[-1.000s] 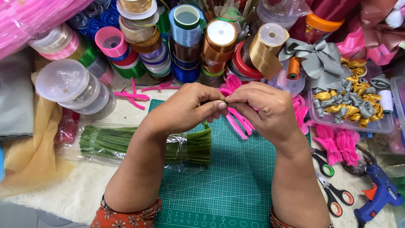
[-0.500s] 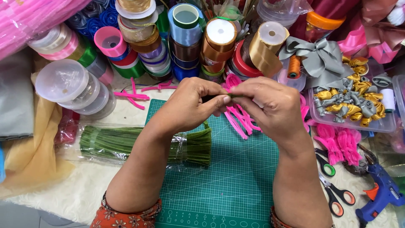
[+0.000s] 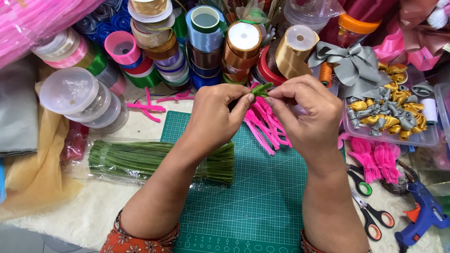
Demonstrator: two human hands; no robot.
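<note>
My left hand (image 3: 216, 117) and my right hand (image 3: 309, 112) meet above the far edge of a green cutting mat (image 3: 243, 197). Between their fingertips both pinch a short green pipe cleaner piece (image 3: 262, 89), bent at its top. Just under the hands lies a loose bunch of pink pipe cleaner pieces (image 3: 265, 126) on the mat. A clear bag of long green pipe cleaners (image 3: 140, 159) lies across the mat's left side, under my left forearm.
Many ribbon spools (image 3: 201, 42) crowd the back. Clear round tubs (image 3: 79, 98) stand at left. A tray of gold and grey ribbon roses (image 3: 389, 112) sits at right, with pink pipe cleaner bundles (image 3: 375, 157), two scissors (image 3: 370, 211) and a blue glue gun (image 3: 422, 215) below it.
Both hands have lifted slightly toward the spools, and the green piece now shows between the fingertips, above the pink bunch.
</note>
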